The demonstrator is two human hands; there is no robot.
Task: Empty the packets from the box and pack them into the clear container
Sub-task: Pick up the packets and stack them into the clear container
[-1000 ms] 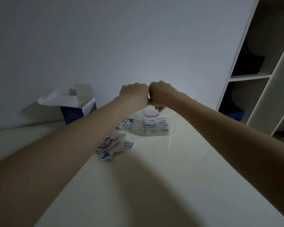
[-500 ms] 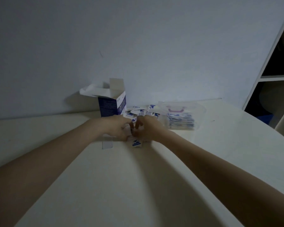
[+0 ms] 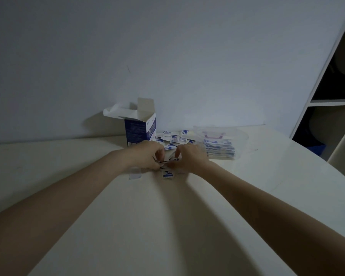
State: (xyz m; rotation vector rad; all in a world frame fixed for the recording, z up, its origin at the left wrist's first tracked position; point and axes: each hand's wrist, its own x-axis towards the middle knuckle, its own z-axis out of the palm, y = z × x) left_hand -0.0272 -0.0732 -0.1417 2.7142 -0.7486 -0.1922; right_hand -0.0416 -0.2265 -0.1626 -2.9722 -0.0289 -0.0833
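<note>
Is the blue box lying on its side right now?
No, the blue box stands upright by the wall with its top flaps open, left of the loose packets.

Pale table, bare wall, open shelves

A cream table (image 3: 247, 196) met a grey-white wall (image 3: 167, 46); a white shelving unit (image 3: 331, 102) stood at right.

Print on the blue box (image 3: 140, 130) and the packets (image 3: 172, 138) is too blurred to read.
</note>
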